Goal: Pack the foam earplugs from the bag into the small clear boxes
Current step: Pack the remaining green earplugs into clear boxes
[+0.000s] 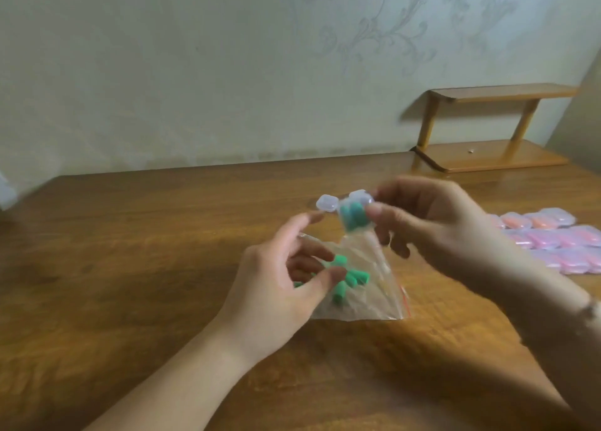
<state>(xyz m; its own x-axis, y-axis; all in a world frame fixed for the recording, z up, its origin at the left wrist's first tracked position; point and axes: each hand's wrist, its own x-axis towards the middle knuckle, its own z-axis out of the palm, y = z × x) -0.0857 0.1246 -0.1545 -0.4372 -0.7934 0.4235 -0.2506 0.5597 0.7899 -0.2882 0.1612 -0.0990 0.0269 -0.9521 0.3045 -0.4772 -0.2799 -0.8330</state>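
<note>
Head view, looking down over a wooden table (136,251). Right hand (432,222) raised above the table, thumb and fingertips pinched on a small clear box (354,216) holding green earplugs, hinged lid (327,202) flung open to the left; grip clamped on the box's right side. Left hand (286,281) lower and nearer the camera, fingers loosely curled over the mouth of the clear bag (367,287), apparently touching loose green earplugs (349,277) inside; whether one is pinched cannot be told through the blur. Bag flat on the table, directly below the held box, its long axis running from upper left to the sealed red strip at lower right. Judged next move: closing the lid, left forefinger lying just beside it. Filled boxes (553,235) of pink and orange earplugs ranked at far right; wooden shelf (487,128) behind.
</note>
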